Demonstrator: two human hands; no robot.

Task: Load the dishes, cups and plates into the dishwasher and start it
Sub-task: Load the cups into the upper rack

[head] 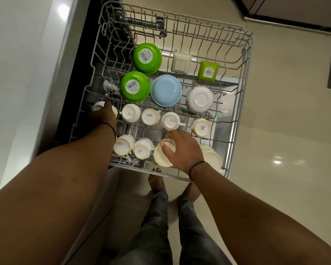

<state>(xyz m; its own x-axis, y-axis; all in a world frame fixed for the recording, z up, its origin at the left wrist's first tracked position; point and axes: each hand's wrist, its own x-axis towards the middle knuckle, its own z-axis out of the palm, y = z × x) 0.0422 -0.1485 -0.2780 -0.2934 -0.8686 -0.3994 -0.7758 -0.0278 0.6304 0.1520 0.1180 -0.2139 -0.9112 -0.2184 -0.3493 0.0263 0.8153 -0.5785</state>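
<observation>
From the head camera, a grey wire dishwasher rack (235,131) stands pulled out over the pale tiled floor (285,131), beside the white dishwasher body (17,73). The right hand (181,148) curls its fingers and thumb around a cream ceramic cup (161,157) at the rack's front row, the cup tilted with its mouth towards the camera. The left hand (103,116) reaches to the rack's left edge and covers a white cup (98,106); whether it grips that cup cannot be told. Upside-down white cups stand in two rows, one marked cup (131,112) just right of the left hand. Behind them sit two round green plastic bowls (147,58), a pale blue bowl (166,90), a white bowl (199,99), a cream square container (181,62) and a green square container (208,70), all inverted. Bare feet (157,183) show beneath the rack.
</observation>
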